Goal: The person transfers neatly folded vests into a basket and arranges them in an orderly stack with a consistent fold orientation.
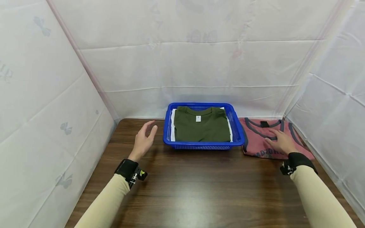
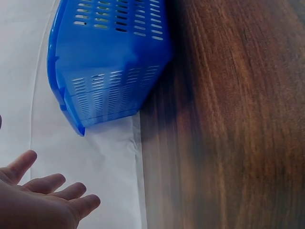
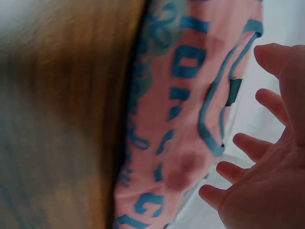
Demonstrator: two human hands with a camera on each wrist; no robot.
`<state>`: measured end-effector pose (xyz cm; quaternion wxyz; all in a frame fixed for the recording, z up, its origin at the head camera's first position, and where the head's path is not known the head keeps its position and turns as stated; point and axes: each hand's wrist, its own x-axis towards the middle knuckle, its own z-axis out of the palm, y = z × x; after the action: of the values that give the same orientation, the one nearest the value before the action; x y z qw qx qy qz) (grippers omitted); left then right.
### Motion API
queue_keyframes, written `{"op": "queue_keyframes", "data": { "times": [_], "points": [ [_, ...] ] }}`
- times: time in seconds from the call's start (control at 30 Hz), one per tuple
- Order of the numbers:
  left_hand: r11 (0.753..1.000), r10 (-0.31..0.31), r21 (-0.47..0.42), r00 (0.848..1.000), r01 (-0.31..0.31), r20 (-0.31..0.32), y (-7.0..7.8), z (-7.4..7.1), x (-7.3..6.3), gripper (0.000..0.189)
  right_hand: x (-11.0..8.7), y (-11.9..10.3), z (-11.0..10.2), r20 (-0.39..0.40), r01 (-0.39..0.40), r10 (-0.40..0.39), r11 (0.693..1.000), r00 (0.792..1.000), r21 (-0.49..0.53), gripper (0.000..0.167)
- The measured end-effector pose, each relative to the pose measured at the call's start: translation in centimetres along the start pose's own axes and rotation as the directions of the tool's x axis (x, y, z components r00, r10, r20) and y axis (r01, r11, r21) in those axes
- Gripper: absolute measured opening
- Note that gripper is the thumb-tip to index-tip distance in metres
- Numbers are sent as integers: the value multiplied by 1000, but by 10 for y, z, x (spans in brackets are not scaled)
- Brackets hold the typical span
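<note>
A folded dark green T-shirt [image 1: 199, 126] lies on top of white cloth [image 1: 172, 126] inside a blue plastic basket [image 1: 203, 144]. My left hand [image 1: 143, 142] hovers to the left of the basket, fingers spread and holding nothing; the left wrist view shows its fingers [image 2: 45, 183] apart from the basket's slotted side [image 2: 109, 62]. To the right of the basket lies a folded pink T-shirt [image 1: 258, 144] with a grey-trimmed neck and dark lettering. Over it is my right hand [image 1: 280, 142], its fingers [image 3: 252, 145] spread with nothing between them.
The brown wooden table [image 1: 182, 186] runs up to a white cloth-covered back wall [image 1: 182, 69]. Similar white sheets stand at the left [image 1: 51, 114] and right [image 1: 339, 104]. The basket is near the table's back edge, its right rim beside the pink shirt.
</note>
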<state>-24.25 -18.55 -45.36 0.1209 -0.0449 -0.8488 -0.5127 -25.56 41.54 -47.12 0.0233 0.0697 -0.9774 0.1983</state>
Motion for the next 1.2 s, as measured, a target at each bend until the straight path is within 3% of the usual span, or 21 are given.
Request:
{"op": "queue_keyframes", "data": {
  "times": [0.27, 0.53, 0.73, 1.2],
  "points": [
    [1000, -27, 3, 1000, 27, 13, -4, 3, -3, 55, -6, 21, 8, 83, -88, 90, 996, 993, -30, 74],
    [999, -45, 28, 999, 45, 24, -9, 6, -8, 58, -12, 22, 12, 140, -210, 208, 978, 968, -6, 81],
    [998, -43, 38, 999, 42, 25, -13, 10, -10, 54, -12, 24, 16, 160, -235, 232, 972, 960, -1, 84],
    [997, -61, 38, 997, 60, 45, -18, 15, -11, 48, -14, 27, 21, 158, -218, 218, 976, 963, -20, 81]
  ]
}}
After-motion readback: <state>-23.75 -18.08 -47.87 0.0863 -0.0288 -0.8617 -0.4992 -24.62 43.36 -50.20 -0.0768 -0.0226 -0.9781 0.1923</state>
